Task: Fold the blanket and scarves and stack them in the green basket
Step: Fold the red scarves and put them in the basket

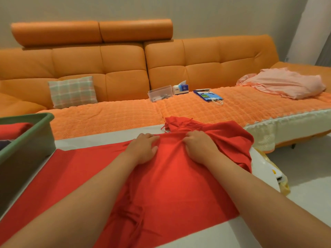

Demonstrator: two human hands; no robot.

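The red scarf (pixel 170 185) is lying spread across the white table (pixel 100 140). The left hand (pixel 143 149) and right hand (pixel 198 149) are each bunching cloth near its far edge, fingers (pixel 151 137) curled tight into it. The green basket (pixel 35 126) is sitting at the left, holding a folded red cloth (pixel 14 130).

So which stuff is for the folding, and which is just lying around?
For the job: red scarf, left hand and right hand gripping it, green basket, folded red cloth inside.
Lying about: plaid cushion, clear box, tissue box, blue bag.
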